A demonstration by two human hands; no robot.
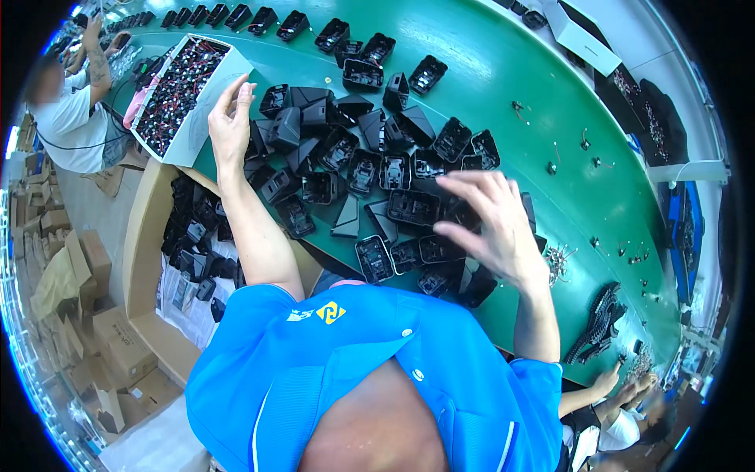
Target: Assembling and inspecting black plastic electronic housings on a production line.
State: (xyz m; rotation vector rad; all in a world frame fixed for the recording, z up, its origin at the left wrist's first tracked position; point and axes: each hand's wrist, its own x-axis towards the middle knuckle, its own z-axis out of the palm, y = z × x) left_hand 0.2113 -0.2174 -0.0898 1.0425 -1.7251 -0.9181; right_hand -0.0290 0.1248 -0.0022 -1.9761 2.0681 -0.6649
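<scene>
My left hand (230,122) is raised beside a white box (239,69) filled with small black parts on red wires. Its fingers point away from me, loosely bent, and nothing shows in them. My right hand (497,228), slightly blurred by motion, hovers over the right side of a heap of black plastic housings. Its fingers are spread and I see nothing held. Several of these housings lie with their hollow side up, such as an open housing (414,208) just left of my right hand. Others, like a wedge-shaped housing (345,217), show their closed outer faces.
A cardboard carton (149,236) with more black housings stands at my left. Along the far edge of the green table (487,86) runs a row of housings (292,25). Small wired parts (552,167) and stacked black strips (598,324) lie at right. Co-workers sit left and lower right.
</scene>
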